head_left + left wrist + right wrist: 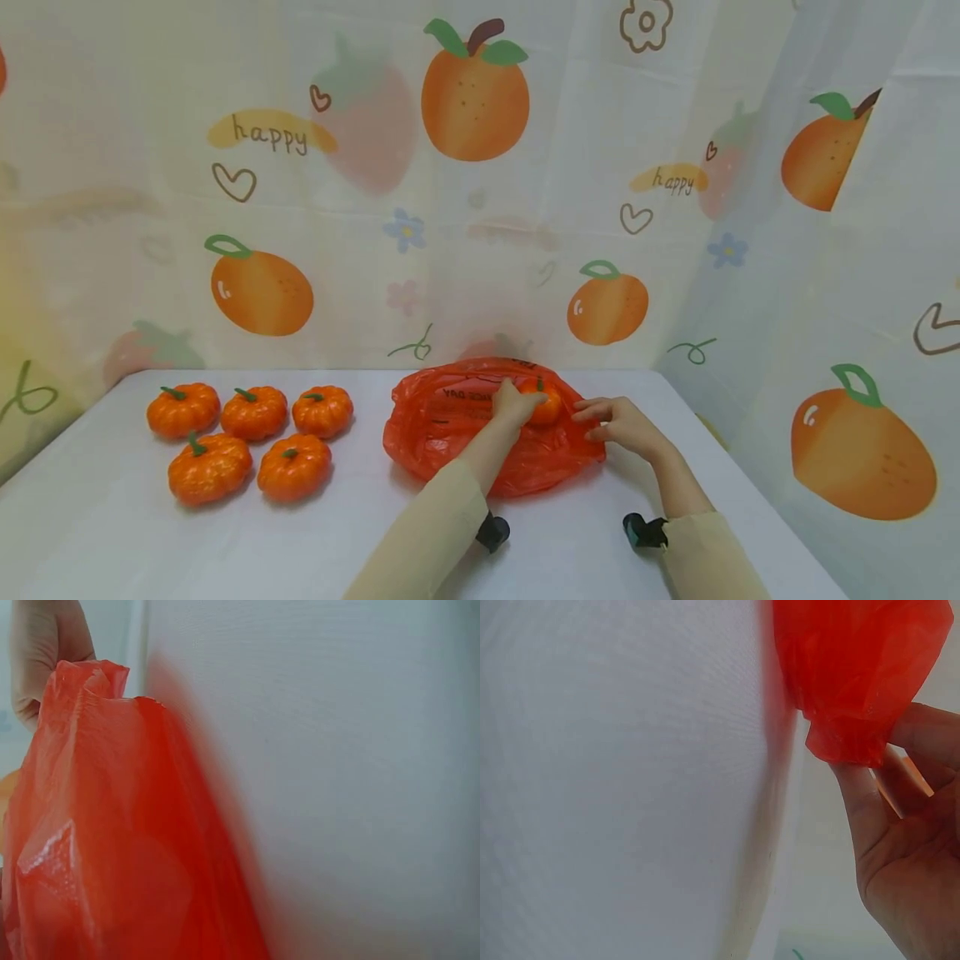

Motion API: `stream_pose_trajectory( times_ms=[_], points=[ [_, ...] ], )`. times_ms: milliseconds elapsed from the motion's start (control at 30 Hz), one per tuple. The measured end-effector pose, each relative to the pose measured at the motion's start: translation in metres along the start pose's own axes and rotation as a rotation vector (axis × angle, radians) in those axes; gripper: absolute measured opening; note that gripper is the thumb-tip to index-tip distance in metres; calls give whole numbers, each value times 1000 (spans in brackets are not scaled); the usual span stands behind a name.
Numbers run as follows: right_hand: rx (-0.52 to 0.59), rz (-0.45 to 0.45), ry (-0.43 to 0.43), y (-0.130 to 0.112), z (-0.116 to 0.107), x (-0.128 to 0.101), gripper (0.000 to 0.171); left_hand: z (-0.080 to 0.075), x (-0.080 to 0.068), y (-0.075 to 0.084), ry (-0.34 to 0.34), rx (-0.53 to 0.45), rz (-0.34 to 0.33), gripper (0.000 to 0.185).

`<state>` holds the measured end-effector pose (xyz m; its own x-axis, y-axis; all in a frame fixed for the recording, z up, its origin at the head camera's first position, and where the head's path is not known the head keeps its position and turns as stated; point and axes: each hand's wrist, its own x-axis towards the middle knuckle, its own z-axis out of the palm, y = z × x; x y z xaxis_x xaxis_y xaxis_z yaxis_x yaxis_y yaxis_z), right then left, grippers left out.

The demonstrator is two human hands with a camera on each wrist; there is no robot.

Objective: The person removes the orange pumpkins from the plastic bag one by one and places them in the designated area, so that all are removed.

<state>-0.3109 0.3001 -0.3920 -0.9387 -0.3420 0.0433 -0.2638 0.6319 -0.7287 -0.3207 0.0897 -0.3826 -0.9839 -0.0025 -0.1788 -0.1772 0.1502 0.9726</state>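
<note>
In the head view a red plastic bag (457, 442) lies on the table with its mouth facing me. My left hand (513, 407) reaches into that mouth and grips a small orange pumpkin (550, 404) with a green stem. At the bag's right edge, my right hand (626, 427) holds the rim. The right wrist view has this hand (919, 851) with fingers and thumb around the gathered red plastic (862, 682). From the left wrist, the bag (127, 825) fills the left side and the right hand (52, 645) shows above it; the left hand is mostly hidden there.
Several small pumpkins (255, 412) stand in two rows on the left of the white table (322, 550). A fruit-print curtain (480, 200) hangs behind and along the right side. Black devices (492, 532) sit at both wrists.
</note>
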Motion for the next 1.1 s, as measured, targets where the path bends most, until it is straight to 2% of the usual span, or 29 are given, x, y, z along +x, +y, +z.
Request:
stream_pose_trajectory(
  times_ms=[400, 833, 1100],
  points=[
    [13, 14, 0, -1, 0, 0, 34, 3, 2, 0, 63, 102, 31, 76],
    [19, 11, -8, 1, 0, 1, 35, 3, 3, 2, 44, 155, -4, 70],
    [25, 12, -11, 1, -1, 1, 35, 6, 3, 0, 71, 225, 43, 68]
  ],
)
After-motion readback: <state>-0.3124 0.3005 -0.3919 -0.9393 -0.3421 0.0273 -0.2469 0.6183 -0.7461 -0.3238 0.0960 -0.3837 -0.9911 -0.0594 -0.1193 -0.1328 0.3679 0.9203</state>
